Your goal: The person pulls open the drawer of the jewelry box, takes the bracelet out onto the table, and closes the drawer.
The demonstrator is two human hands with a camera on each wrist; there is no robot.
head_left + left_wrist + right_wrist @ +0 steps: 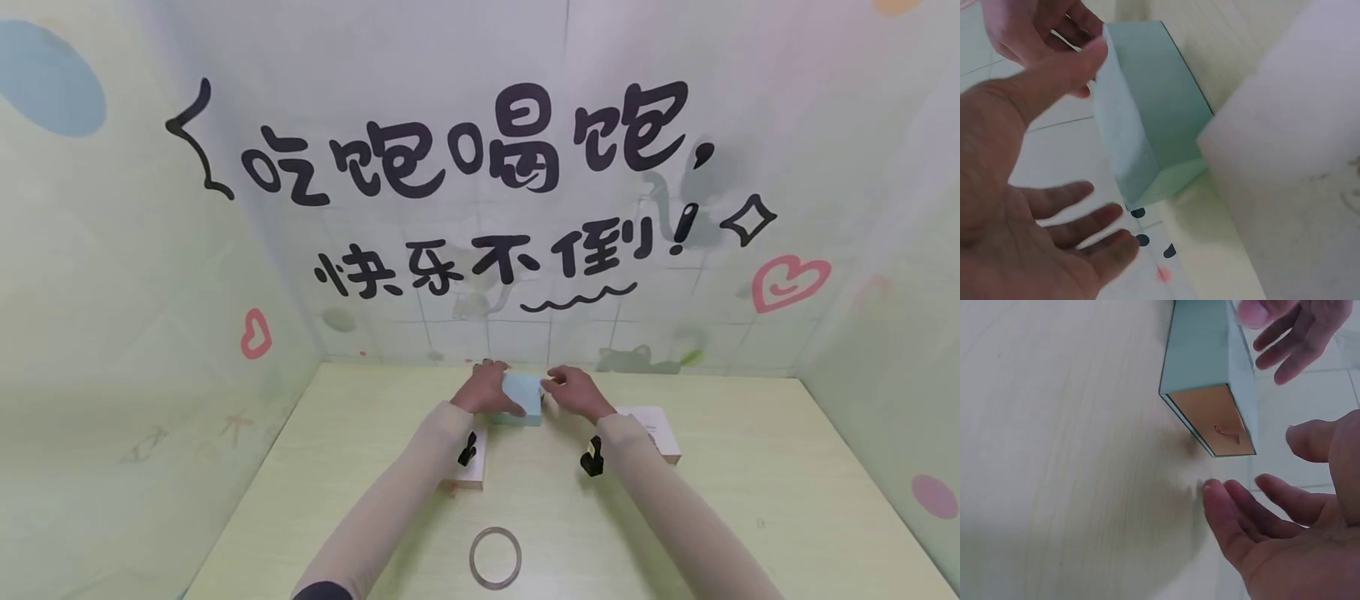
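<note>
A pale blue-green drawer box (522, 398) stands on the table near the back wall. Its right end shows a tan drawer front (1210, 419) with a small red-orange pull loop (1225, 431). My left hand (487, 390) is over the box's left part; the thumb (1088, 59) lies at its upper edge, while the other fingers spread apart from it. Just off the drawer end is my right hand (576, 392), fingers loosely bent, with a gap to the box in the right wrist view.
A white box (471, 467) lies under the left wrist, and another white box (656, 429) sits beyond the right forearm. Nearer on the table is a greyish ring-shaped bangle (495, 557). The lettered wall (555, 342) rises behind the table's back edge.
</note>
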